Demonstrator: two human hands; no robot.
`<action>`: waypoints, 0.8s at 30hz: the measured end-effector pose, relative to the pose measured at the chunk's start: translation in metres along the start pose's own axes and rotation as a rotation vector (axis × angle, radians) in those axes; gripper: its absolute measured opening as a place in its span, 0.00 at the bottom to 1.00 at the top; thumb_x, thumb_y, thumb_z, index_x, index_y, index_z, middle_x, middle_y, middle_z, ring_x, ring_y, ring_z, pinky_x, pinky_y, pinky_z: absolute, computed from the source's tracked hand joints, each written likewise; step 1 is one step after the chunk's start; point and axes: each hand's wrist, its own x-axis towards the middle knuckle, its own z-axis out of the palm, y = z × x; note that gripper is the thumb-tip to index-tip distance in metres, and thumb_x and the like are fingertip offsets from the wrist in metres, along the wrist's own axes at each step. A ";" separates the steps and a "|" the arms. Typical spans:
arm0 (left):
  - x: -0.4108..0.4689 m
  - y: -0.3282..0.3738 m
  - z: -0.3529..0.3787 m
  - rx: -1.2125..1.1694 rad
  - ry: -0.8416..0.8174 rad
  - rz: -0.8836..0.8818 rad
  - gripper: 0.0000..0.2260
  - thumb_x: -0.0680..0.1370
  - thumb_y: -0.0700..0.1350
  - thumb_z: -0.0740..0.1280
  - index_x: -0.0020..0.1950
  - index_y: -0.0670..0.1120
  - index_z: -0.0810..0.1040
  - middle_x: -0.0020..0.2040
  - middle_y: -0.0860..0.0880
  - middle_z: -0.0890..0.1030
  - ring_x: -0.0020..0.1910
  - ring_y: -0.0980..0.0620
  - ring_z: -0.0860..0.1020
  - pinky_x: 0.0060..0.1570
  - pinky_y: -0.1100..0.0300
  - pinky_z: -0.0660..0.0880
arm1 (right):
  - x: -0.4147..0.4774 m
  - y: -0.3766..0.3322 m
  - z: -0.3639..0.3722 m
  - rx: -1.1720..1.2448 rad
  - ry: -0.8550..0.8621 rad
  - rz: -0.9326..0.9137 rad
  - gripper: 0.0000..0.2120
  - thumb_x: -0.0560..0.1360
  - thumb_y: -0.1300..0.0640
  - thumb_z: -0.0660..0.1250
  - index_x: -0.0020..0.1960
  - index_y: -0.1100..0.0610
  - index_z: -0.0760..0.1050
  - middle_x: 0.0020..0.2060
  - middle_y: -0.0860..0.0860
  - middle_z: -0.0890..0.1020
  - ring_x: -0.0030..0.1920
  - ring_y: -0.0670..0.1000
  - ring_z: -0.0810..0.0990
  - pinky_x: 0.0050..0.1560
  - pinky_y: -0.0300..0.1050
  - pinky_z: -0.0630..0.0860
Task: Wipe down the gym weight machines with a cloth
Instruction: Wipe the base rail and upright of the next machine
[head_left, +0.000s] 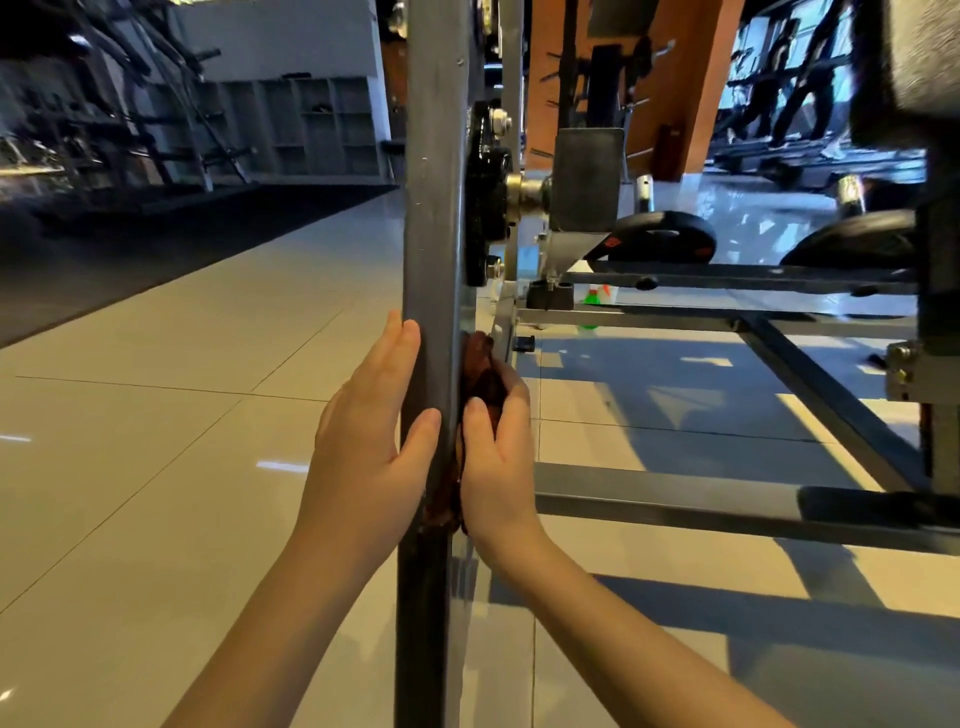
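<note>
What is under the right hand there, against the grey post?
A dark red cloth, which the right hand grips against the grey post. Its folds show above and below the hand; the rest, beneath the palm, is covered.

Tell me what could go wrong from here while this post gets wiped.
1. The black bolted plate with protruding nuts sits just above on the grey upright steel post. The right hand, if it wipes upward with the bunched red-brown cloth, might scrape its knuckles or snag the cloth there.
2. The bare left hand presses the post's other side, so it may leave fresh smears on the metal.
</note>
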 end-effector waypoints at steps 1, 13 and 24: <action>-0.003 -0.001 0.000 -0.002 -0.003 0.002 0.30 0.80 0.45 0.61 0.68 0.70 0.47 0.67 0.77 0.46 0.70 0.73 0.48 0.73 0.57 0.54 | -0.009 0.005 -0.001 0.003 -0.003 -0.003 0.19 0.82 0.51 0.56 0.73 0.43 0.62 0.61 0.38 0.74 0.62 0.37 0.72 0.67 0.48 0.72; -0.011 -0.011 0.008 -0.030 -0.006 0.010 0.29 0.81 0.42 0.61 0.72 0.63 0.48 0.74 0.67 0.50 0.69 0.78 0.47 0.62 0.84 0.47 | -0.022 0.009 -0.011 0.000 -0.095 -0.059 0.17 0.84 0.59 0.54 0.63 0.37 0.66 0.56 0.35 0.74 0.59 0.35 0.73 0.55 0.28 0.71; -0.012 -0.017 0.015 -0.030 0.026 0.067 0.29 0.81 0.39 0.60 0.75 0.56 0.49 0.75 0.61 0.50 0.73 0.72 0.48 0.66 0.79 0.47 | -0.026 0.018 -0.017 -0.032 -0.093 -0.004 0.16 0.84 0.54 0.55 0.68 0.38 0.67 0.62 0.46 0.70 0.62 0.43 0.73 0.62 0.45 0.75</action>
